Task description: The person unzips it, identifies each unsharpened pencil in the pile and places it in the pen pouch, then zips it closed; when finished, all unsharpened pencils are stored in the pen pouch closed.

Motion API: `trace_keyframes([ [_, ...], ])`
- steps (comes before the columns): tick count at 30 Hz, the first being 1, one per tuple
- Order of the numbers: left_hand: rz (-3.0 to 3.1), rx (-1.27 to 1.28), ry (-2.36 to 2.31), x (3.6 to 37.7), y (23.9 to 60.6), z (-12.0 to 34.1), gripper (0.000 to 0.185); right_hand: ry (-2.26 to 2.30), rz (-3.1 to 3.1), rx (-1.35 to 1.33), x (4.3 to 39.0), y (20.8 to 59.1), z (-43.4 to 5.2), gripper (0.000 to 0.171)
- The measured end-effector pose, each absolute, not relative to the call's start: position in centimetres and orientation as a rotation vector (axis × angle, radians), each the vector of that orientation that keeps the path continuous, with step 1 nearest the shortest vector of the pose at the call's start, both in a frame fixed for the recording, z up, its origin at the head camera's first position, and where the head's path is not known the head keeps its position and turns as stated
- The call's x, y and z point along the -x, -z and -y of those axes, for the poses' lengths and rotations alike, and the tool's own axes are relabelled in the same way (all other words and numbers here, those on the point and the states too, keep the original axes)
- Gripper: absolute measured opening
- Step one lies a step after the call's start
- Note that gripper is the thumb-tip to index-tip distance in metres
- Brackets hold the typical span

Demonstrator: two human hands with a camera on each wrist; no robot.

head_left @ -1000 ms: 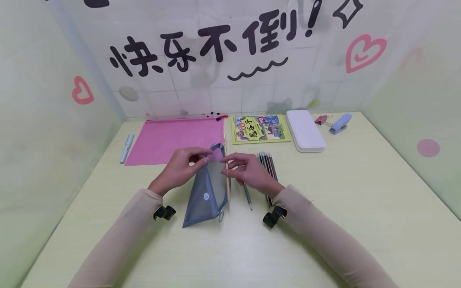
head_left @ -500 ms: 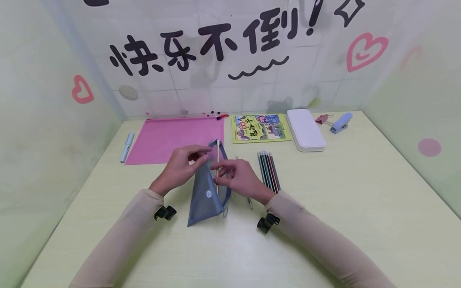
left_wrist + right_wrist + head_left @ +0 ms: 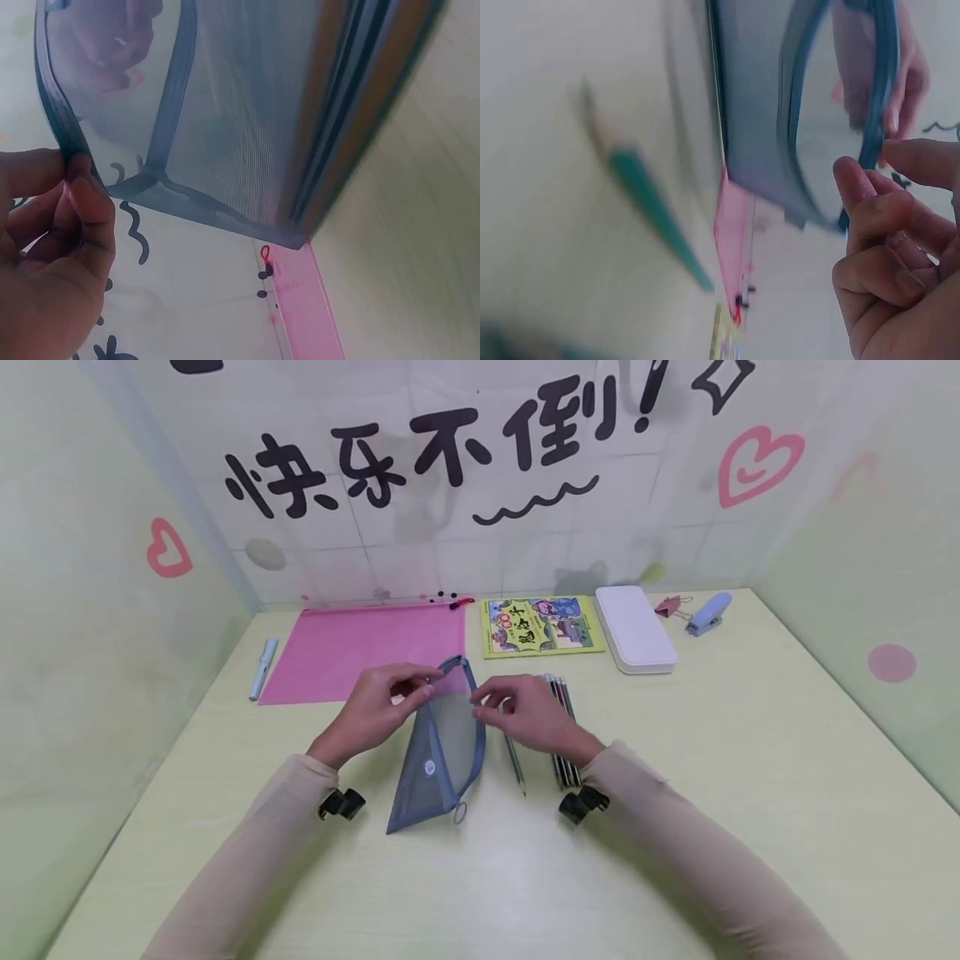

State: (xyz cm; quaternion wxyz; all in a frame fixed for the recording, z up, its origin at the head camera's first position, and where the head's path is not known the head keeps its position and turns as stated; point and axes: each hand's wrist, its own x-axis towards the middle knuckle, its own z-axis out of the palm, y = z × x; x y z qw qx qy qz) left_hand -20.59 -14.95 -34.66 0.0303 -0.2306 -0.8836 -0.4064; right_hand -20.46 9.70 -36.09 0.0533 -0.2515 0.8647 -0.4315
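- Head view shows me the blue-grey mesh pouch [image 3: 442,743] standing tilted near the middle of the tabletop [image 3: 675,793], its closed bottom corner down toward me and its open mouth lifted.
- My left hand [image 3: 378,710] pinches the zipper rim on the left of the mouth; the left wrist view shows thumb and fingertips [image 3: 82,202] clamped on that dark edge.
- My right hand [image 3: 528,714] sits at the right rim with fingers curled; in the right wrist view the fingertips [image 3: 862,187] are at the rim, but I cannot tell whether they actually pinch it or only touch.
- I judge the pouch light, soft and floppy: the mesh sags between the two hands, so the stiffened zipper edge is the only place that gives a firm hold. Long shapes show through the mesh in the left wrist view, pencils I think.
- One loose pencil [image 3: 514,764] lies just right of the pouch, and a bundle of pencils [image 3: 564,727] lies partly under my right wrist.
- Behind, a pink folder [image 3: 360,647], a picture book [image 3: 542,627], a white case [image 3: 636,628], a stapler [image 3: 708,612] and a pen [image 3: 263,667] line the far side.
- Bare tabletop lies toward me and to the right; walls close in left, right and back.
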Motion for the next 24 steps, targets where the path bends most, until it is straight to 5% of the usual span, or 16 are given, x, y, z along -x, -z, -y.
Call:
trace_keyframes([
  [10,2.757,0.727,1.233,20.7,34.5,15.1,0.025,0.803,-2.741,0.695,22.5,36.6,-15.5,0.019],
  [24,2.784,0.78,1.222,21.0,34.3,15.1,0.025,0.62,-2.819,0.679,22.6,37.4,-16.4,0.006],
])
